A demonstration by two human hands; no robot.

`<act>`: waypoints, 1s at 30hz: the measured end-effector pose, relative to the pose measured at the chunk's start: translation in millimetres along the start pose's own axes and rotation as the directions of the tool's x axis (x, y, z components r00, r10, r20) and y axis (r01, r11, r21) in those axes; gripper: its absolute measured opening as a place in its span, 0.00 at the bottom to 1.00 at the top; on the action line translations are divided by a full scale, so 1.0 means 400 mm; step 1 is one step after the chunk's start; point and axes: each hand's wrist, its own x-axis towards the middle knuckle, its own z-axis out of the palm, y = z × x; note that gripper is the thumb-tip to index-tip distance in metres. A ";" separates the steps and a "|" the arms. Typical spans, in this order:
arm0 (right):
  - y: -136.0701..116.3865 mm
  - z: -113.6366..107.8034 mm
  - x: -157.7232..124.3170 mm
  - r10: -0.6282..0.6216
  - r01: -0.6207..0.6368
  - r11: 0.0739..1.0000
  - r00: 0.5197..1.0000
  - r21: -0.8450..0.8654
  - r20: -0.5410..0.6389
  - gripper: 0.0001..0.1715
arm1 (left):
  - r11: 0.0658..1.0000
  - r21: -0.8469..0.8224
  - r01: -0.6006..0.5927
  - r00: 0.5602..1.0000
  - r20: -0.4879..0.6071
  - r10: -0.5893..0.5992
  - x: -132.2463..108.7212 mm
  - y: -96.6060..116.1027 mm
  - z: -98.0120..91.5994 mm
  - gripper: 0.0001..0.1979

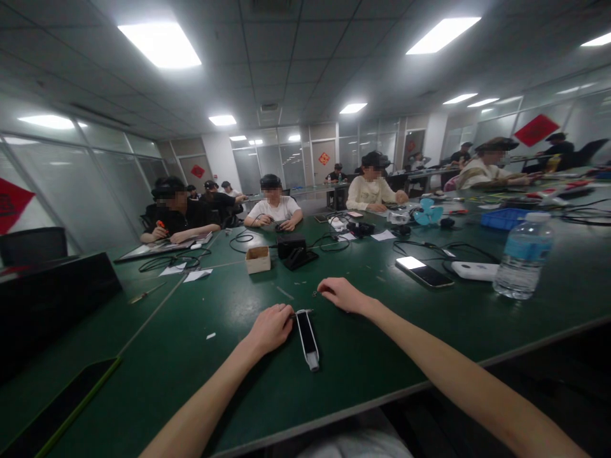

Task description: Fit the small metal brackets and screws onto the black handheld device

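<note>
We are noting the device lying on the bench beside the left hand, are failing to tell its grip or the right hand's, and are judging the device light, stiff, best taken across its middle.

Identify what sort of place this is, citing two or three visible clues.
Probably a shared, office-like workroom: several people sit around a large green table, bright ceiling lights shine overhead, and glass-like partitions line the room.
</note>
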 end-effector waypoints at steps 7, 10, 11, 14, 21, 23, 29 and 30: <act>-0.083 0.048 -0.005 -0.121 0.131 0.978 0.990 0.160 -0.074 0.05 | 0.999 0.039 0.032 0.997 -0.068 -0.029 0.003 0.011 -0.003 0.10; -0.108 0.065 -0.009 -0.063 0.105 0.939 0.989 0.327 -0.137 0.06 | 0.999 0.026 0.030 0.993 -0.111 -0.027 0.002 0.020 -0.008 0.11; -0.116 0.071 -0.011 -0.037 0.092 0.919 0.988 0.383 -0.148 0.06 | 1.000 0.014 0.011 0.992 -0.126 -0.010 0.002 0.023 -0.009 0.11; -0.129 0.091 -0.014 -0.001 0.072 0.862 0.990 0.502 -0.139 0.05 | 0.998 -0.011 -0.057 0.986 -0.160 0.055 -0.001 0.030 -0.009 0.09; -0.109 0.123 -0.007 0.124 0.029 0.689 0.980 0.724 -0.157 0.18 | 0.991 -0.033 -0.131 0.962 -0.245 0.119 0.002 0.021 0.008 0.11; -0.104 0.125 -0.004 0.134 0.024 0.673 0.979 0.739 -0.153 0.18 | 0.989 -0.015 -0.147 0.956 -0.259 0.138 0.003 0.021 0.009 0.11; -0.110 0.119 -0.008 0.114 0.020 0.679 0.985 0.733 -0.133 0.15 | 0.985 -0.001 -0.173 0.953 -0.252 0.167 -0.002 0.025 0.001 0.09; -0.113 0.117 -0.009 0.112 0.020 0.682 0.985 0.731 -0.131 0.14 | 0.984 -0.005 -0.180 0.952 -0.253 0.173 -0.003 0.025 0.000 0.09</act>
